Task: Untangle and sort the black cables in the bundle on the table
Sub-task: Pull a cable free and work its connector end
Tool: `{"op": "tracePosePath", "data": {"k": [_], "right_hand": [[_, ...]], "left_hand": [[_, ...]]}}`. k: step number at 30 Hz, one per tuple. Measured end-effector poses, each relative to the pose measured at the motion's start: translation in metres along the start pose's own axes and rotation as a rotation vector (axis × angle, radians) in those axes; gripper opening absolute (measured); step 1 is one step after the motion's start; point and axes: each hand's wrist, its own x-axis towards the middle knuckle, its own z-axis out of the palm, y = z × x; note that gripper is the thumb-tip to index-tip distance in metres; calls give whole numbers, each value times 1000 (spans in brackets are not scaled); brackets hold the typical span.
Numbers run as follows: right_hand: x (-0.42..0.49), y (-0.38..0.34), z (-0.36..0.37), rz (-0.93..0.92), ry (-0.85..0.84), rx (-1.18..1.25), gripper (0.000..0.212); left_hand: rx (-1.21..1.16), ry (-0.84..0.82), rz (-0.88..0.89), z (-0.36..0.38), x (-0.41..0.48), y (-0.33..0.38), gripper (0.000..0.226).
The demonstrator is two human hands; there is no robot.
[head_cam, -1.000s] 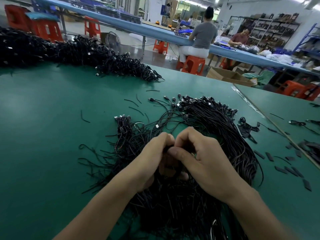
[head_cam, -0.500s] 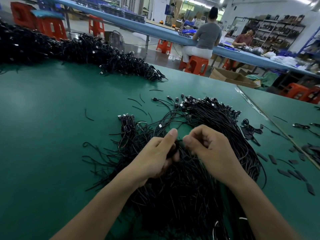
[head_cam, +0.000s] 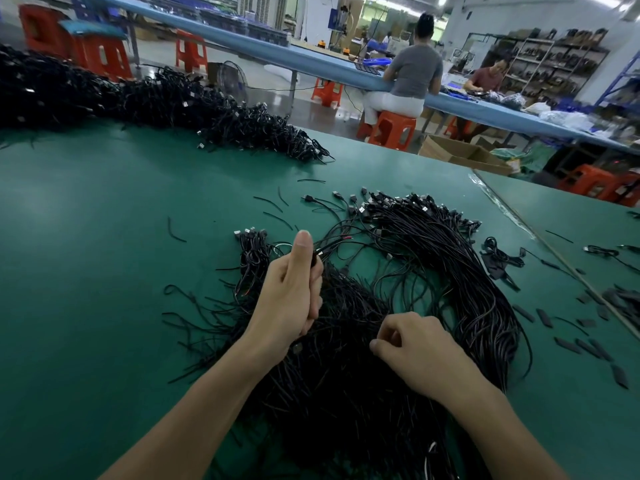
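Low in the centre of the frame, the tangled black cables (head_cam: 346, 358) lie spread across the green table (head_cam: 104, 237), running from the bottom edge up toward mid-frame. The right hand (head_cam: 415, 348) hovers low over them at centre right, fingers curled and thumb drawn toward the forefinger; I cannot tell whether a strand sits between them. Just above and to the left, the left hand (head_cam: 291, 292) grips a few cables in a closed fist, thumb pointing straight up. Beyond the hands, the plug ends (head_cam: 415, 206) fan out along the far edge of the bundle. Short black scraps (head_cam: 540, 317) are scattered at the right. A second heap of cables (head_cam: 173, 98) stretches across the upper left. Farther back, a person (head_cam: 412, 74) sits on an orange stool (head_cam: 394, 129) at a blue bench (head_cam: 277, 50).
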Motion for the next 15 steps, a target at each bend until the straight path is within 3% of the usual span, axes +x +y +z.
{"op": "tracePosePath", "data": {"k": [10,15], "right_hand": [[-8,-6,-7,-40,169,-61,15],[-9,-10,-12,-114,198,-110,16]], "left_hand": [[42,72,-51,3,2,3,67],[-95,-8,-56,4,0,7,72]]}}
